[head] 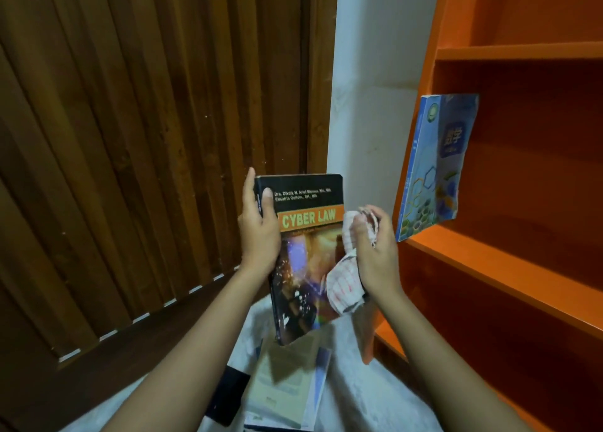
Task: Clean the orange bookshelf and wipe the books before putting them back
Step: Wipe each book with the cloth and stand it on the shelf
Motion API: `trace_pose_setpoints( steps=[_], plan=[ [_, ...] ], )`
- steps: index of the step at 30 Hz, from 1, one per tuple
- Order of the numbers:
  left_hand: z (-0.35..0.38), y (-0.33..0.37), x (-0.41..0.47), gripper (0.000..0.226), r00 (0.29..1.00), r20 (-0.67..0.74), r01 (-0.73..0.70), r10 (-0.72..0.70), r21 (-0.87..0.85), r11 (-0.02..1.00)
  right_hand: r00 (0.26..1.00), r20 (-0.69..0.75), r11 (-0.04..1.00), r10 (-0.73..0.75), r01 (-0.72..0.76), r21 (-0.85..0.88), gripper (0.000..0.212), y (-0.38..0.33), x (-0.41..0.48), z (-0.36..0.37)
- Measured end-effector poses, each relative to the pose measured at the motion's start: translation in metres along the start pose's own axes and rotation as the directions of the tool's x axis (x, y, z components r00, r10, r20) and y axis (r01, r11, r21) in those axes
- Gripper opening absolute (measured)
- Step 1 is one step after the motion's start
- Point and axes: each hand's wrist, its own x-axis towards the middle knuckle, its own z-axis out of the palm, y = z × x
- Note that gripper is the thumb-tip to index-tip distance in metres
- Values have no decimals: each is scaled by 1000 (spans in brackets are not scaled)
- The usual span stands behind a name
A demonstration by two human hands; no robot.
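My left hand grips the spine edge of a dark book titled "Cyber Law", held upright in front of me. Pressed against the book's right edge, my right hand clutches a crumpled white cloth with red checks. The orange bookshelf fills the right side. A blue book stands upright at the left end of its middle shelf, leaning slightly.
A pile of books and a black book lie on the white marbled floor below my hands. A brown slatted wooden door covers the left. A white wall strip separates door and shelf.
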Motion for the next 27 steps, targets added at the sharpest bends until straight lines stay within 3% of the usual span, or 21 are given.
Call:
trace_pose_setpoints(
  steps=[4, 9, 11, 13, 15, 17, 19, 22, 24, 27],
  plan=[
    [12, 2, -10, 42, 995, 53, 87, -81, -117, 989, 990, -24, 985, -139, 135, -111, 33, -36, 14, 14],
    [28, 22, -13, 38, 994, 111, -6, 22, -150, 989, 888, 58, 847, -455, 453, -278, 22, -62, 21, 36],
    [23, 25, -8, 35, 994, 109, 6, 18, -220, 975, 906, -71, 869, -418, 377, -320, 20, -51, 35, 25],
    [16, 24, -4, 34, 995, 96, 21, 6, -279, 960, 952, -221, 947, -213, 146, -285, 14, -32, 49, 8],
    [17, 24, -4, 33, 995, 97, 20, 7, -269, 963, 960, -278, 978, -28, -32, -208, 19, -17, 54, 2],
    [24, 24, -6, 32, 994, 108, 19, 8, -247, 969, 972, -230, 984, -42, 0, -179, 24, -21, 42, 12],
    [31, 22, -5, 34, 997, 71, -2, 17, -207, 978, 970, -96, 967, -224, 208, -148, 23, -35, 17, 27],
    [29, 15, 1, 33, 998, 50, -12, 23, -219, 976, 896, 31, 884, -443, 442, -155, 19, -32, -6, 35],
    [22, 15, 1, 31, 997, 78, 43, -21, -288, 957, 927, -71, 919, -369, 352, -178, 27, -13, 2, 25],
    [18, 14, 2, 32, 998, 60, 52, -34, -314, 948, 974, -222, 985, -52, 14, -169, 24, 18, 20, 6]
  ],
)
